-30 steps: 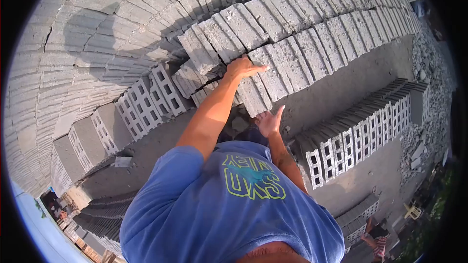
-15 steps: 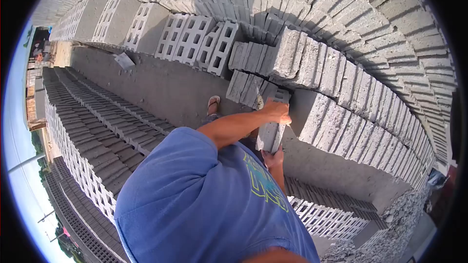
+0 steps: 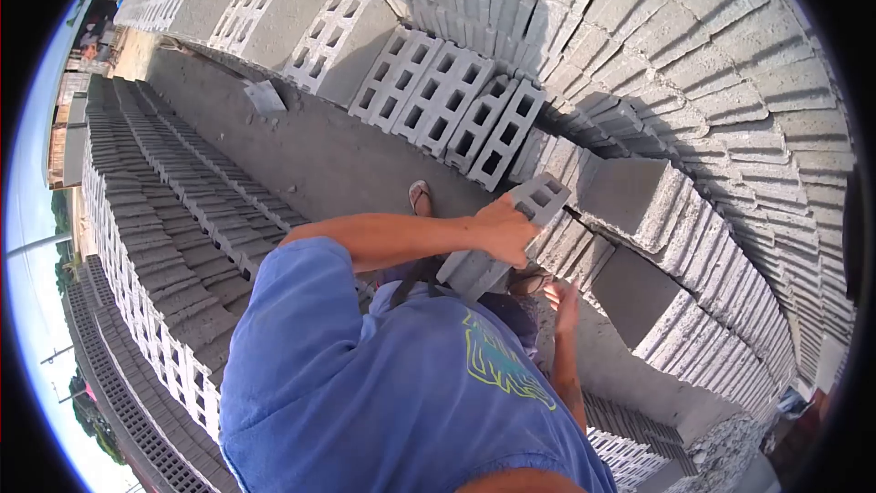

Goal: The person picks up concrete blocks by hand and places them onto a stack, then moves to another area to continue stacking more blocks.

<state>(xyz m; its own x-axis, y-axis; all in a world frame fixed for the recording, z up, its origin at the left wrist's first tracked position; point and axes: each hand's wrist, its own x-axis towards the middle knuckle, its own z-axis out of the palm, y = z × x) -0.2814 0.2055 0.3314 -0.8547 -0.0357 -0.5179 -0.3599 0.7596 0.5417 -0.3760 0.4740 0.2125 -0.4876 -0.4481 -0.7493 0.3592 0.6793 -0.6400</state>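
A grey hollow concrete block (image 3: 542, 199) is in my left hand (image 3: 506, 230), whose fingers wrap over its middle. The block slants, its holed end up and to the right, its other end low beside my legs. Part of it is hidden behind the hand. My right hand (image 3: 563, 304) is lower and to the right, apart from the block, with loosely bent fingers and nothing visible in them. Close beyond both hands stand stacked concrete blocks (image 3: 671, 310).
A row of hollow blocks (image 3: 447, 100) stands along the far side, holes facing me. Long block stacks (image 3: 173, 219) line the left, and a tall block wall (image 3: 712, 46) rises at the upper right. A pale scrap (image 3: 265, 98) lies on the ground. My sandalled foot (image 3: 420, 197) shows.
My right hand has let go of the block's lower end. The block has swung left and tilted in my left hand. The view has shifted, showing the hollow-block row nearer.
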